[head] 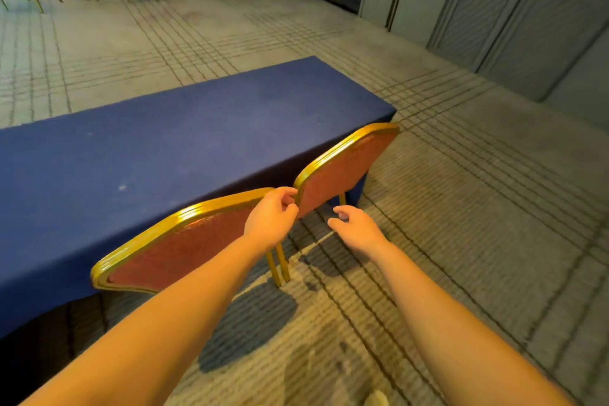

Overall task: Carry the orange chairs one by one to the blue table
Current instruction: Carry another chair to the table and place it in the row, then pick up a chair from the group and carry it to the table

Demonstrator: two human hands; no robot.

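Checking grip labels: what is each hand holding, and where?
Left hand pinches the gold back frame of the right chair at its left edge; right hand holds nothing.

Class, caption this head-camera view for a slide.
Left hand grips an orange chair at the blue table; right hand hovers open.

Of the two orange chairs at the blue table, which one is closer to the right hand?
The right chair, at the blue table's corner; the left chair sits beyond the left hand.
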